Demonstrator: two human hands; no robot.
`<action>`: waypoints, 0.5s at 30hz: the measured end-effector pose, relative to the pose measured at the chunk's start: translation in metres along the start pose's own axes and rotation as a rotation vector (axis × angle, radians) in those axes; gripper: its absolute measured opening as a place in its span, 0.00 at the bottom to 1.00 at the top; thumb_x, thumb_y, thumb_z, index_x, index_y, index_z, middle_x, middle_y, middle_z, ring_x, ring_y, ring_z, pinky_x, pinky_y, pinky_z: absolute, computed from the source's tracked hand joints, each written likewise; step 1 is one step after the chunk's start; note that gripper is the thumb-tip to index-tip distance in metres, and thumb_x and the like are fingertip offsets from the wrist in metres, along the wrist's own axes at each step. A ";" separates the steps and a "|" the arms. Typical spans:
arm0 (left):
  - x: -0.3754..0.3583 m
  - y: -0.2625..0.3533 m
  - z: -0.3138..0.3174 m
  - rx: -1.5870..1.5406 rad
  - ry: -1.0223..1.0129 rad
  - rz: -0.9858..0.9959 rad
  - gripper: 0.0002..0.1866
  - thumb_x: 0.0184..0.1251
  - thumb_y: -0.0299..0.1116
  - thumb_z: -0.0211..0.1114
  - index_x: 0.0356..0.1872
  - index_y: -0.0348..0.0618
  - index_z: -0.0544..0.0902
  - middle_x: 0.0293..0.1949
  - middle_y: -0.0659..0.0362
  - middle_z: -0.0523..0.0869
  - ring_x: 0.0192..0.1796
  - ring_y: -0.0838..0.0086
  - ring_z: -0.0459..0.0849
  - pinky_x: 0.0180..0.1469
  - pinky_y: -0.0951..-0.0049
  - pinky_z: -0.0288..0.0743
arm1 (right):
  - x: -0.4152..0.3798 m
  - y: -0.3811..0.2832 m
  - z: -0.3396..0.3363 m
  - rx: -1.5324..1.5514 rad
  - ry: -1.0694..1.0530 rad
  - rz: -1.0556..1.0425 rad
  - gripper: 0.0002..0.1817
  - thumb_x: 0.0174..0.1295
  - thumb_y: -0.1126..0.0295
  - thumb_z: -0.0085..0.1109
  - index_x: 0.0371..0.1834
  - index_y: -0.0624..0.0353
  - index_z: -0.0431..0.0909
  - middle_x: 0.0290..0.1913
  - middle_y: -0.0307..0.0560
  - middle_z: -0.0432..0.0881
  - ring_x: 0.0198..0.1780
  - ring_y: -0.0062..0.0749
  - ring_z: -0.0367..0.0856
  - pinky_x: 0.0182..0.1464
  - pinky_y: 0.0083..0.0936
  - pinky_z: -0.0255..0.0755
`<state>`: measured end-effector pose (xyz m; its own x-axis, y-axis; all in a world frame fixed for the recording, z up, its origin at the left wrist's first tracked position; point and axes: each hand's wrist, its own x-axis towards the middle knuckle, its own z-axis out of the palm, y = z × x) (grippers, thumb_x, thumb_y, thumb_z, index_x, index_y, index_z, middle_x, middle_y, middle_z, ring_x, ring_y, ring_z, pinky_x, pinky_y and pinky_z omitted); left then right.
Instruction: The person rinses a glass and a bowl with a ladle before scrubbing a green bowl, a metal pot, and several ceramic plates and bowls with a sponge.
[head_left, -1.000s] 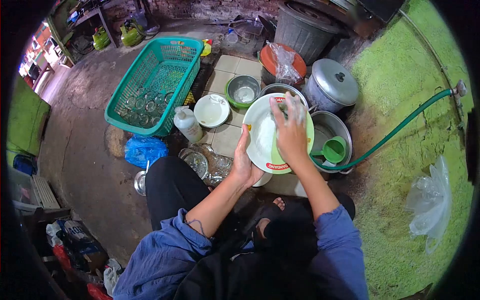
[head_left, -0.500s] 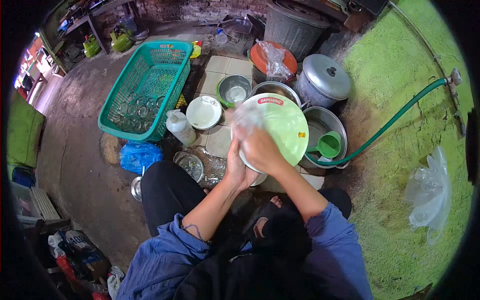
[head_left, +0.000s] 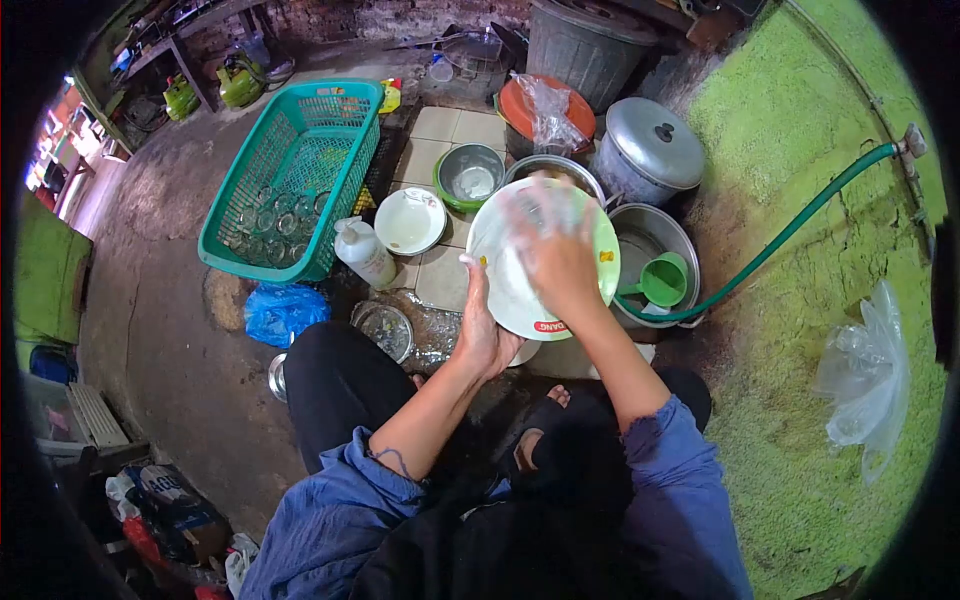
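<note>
A white and light-green plate (head_left: 500, 290) with a red label on its rim is held tilted over the tiles, its face streaked with suds. My left hand (head_left: 484, 330) grips its lower left edge, thumb on the near side and fingers behind. My right hand (head_left: 560, 265) presses on the plate's face, its fingers blurred by motion. Something pale and soapy shows under those fingers, too smeared to name. Beyond the plate stand a bowl in a green basin (head_left: 470, 174) and a stack of white dishes (head_left: 410, 222). A white bottle (head_left: 364, 255) is to the left.
A teal basket (head_left: 212, 240) holds several glasses. On the right, a green dipper (head_left: 663, 280) rests in a metal pot (head_left: 640, 212), with a green hose (head_left: 790, 255) running to it. A lidded pot (head_left: 650, 150) and an orange-lidded bucket (head_left: 575, 110) stand behind. A blue bag (head_left: 283, 313) lies left.
The plate has turned, so its red label has gone from the top to the bottom edge. My right hand has moved up and right across its face. My left hand still grips the edge.
</note>
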<state>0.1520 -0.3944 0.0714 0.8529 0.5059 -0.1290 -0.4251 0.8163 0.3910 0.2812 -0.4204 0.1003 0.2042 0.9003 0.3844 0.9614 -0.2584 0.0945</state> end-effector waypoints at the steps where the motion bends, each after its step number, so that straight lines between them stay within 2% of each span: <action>1: 0.000 -0.001 0.001 0.007 -0.001 0.023 0.43 0.68 0.69 0.39 0.74 0.49 0.52 0.71 0.51 0.62 0.71 0.56 0.64 0.68 0.46 0.63 | -0.002 -0.001 0.005 0.007 0.093 0.127 0.31 0.69 0.56 0.47 0.76 0.34 0.54 0.76 0.57 0.52 0.76 0.59 0.47 0.73 0.59 0.41; 2: 0.000 -0.002 0.001 0.014 -0.003 0.045 0.42 0.69 0.69 0.40 0.75 0.50 0.52 0.71 0.51 0.62 0.71 0.56 0.65 0.68 0.46 0.64 | -0.003 -0.003 0.010 0.012 0.187 0.253 0.32 0.69 0.56 0.47 0.77 0.34 0.51 0.75 0.59 0.53 0.75 0.61 0.49 0.73 0.57 0.42; 3: 0.000 -0.003 0.000 0.010 -0.008 0.044 0.42 0.69 0.69 0.40 0.75 0.50 0.52 0.71 0.51 0.62 0.71 0.56 0.65 0.68 0.46 0.64 | -0.008 -0.010 0.018 0.006 0.188 0.253 0.32 0.69 0.56 0.47 0.77 0.34 0.51 0.75 0.59 0.53 0.75 0.61 0.49 0.73 0.57 0.42; 5: -0.002 -0.002 -0.007 -0.065 -0.026 0.013 0.42 0.69 0.67 0.41 0.75 0.50 0.51 0.71 0.51 0.62 0.71 0.55 0.65 0.68 0.46 0.64 | -0.021 -0.026 0.032 0.475 -0.150 0.105 0.34 0.70 0.57 0.46 0.78 0.35 0.47 0.73 0.65 0.57 0.71 0.65 0.58 0.72 0.52 0.48; 6: -0.002 0.000 -0.007 -0.064 -0.025 0.014 0.42 0.69 0.67 0.41 0.75 0.50 0.51 0.71 0.51 0.62 0.71 0.55 0.65 0.68 0.46 0.64 | -0.024 -0.028 0.024 0.476 -0.150 0.104 0.34 0.70 0.57 0.46 0.78 0.35 0.47 0.73 0.65 0.57 0.71 0.65 0.58 0.72 0.52 0.48; 8: -0.001 0.007 -0.004 0.043 0.076 0.115 0.41 0.71 0.66 0.42 0.75 0.51 0.50 0.71 0.52 0.62 0.70 0.54 0.65 0.67 0.47 0.64 | -0.024 -0.031 0.005 0.792 -0.375 -0.092 0.33 0.69 0.58 0.46 0.77 0.37 0.48 0.70 0.69 0.60 0.65 0.68 0.65 0.70 0.49 0.54; 9: 0.002 0.010 -0.003 0.023 -0.003 0.133 0.39 0.72 0.64 0.43 0.75 0.49 0.51 0.71 0.51 0.62 0.71 0.55 0.65 0.68 0.47 0.63 | -0.020 -0.016 0.010 0.652 -0.230 -0.186 0.34 0.68 0.59 0.48 0.77 0.37 0.50 0.71 0.66 0.60 0.65 0.67 0.66 0.69 0.50 0.57; 10: 0.003 0.012 -0.004 0.029 0.003 0.129 0.39 0.72 0.64 0.43 0.75 0.49 0.51 0.71 0.51 0.62 0.71 0.55 0.65 0.68 0.47 0.63 | -0.010 -0.002 0.000 0.534 -0.439 -0.104 0.33 0.68 0.59 0.48 0.76 0.36 0.52 0.75 0.59 0.55 0.75 0.59 0.50 0.72 0.55 0.48; 12: 0.006 0.014 -0.004 -0.042 -0.046 0.081 0.39 0.72 0.63 0.43 0.74 0.47 0.54 0.71 0.51 0.62 0.71 0.57 0.64 0.69 0.48 0.62 | -0.001 0.013 0.001 0.060 0.002 -0.006 0.32 0.68 0.60 0.49 0.76 0.36 0.55 0.76 0.58 0.51 0.75 0.59 0.50 0.73 0.55 0.44; 13: 0.004 0.013 0.002 -0.053 -0.036 0.086 0.38 0.72 0.63 0.43 0.73 0.45 0.56 0.71 0.51 0.63 0.71 0.59 0.65 0.70 0.51 0.61 | -0.002 0.009 0.008 0.097 0.106 0.148 0.33 0.66 0.63 0.51 0.76 0.42 0.56 0.76 0.58 0.50 0.76 0.58 0.48 0.73 0.55 0.43; 14: 0.004 0.011 0.003 -0.055 -0.041 0.087 0.38 0.72 0.63 0.43 0.73 0.45 0.56 0.71 0.51 0.63 0.71 0.59 0.65 0.70 0.51 0.61 | -0.005 -0.003 0.016 0.092 0.109 0.146 0.33 0.66 0.63 0.51 0.76 0.42 0.56 0.76 0.58 0.50 0.76 0.58 0.48 0.73 0.55 0.43; 15: 0.004 0.010 0.004 -0.044 -0.008 0.126 0.38 0.72 0.62 0.44 0.72 0.45 0.57 0.70 0.51 0.65 0.69 0.58 0.67 0.69 0.52 0.63 | -0.009 -0.020 0.026 0.236 0.157 0.190 0.32 0.66 0.64 0.51 0.75 0.45 0.57 0.74 0.59 0.55 0.74 0.59 0.53 0.73 0.54 0.46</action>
<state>0.1522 -0.3859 0.0786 0.7940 0.6034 -0.0741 -0.5421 0.7578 0.3631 0.2649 -0.4146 0.0712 0.3709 0.7742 0.5129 0.9287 -0.3121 -0.2005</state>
